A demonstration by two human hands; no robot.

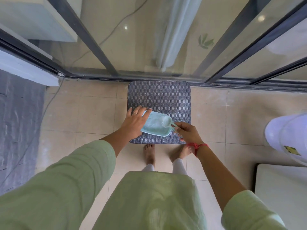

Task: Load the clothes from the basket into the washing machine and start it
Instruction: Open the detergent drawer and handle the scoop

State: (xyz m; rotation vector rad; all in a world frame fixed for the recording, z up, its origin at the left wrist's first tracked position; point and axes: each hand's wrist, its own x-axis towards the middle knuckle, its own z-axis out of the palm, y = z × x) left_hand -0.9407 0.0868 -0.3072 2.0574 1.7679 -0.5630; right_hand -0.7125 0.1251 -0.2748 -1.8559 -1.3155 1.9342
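Observation:
My left hand (135, 121) grips the left side of a light blue tub of white detergent powder (153, 126), held tilted above a dark woven stool (159, 97). My right hand (188, 131) pinches the handle of a small light blue scoop (167, 121), whose bowl sits heaped with powder inside the tub. A white appliance top (282, 188), possibly the washing machine, shows at the right edge. No basket or clothes are in view.
A glass sliding door with dark frames (106, 60) stands right behind the stool. A white rounded container (289, 135) is at the right. A grey mat (18, 127) lies on the left. My bare feet (149, 154) stand on beige tiles just before the stool.

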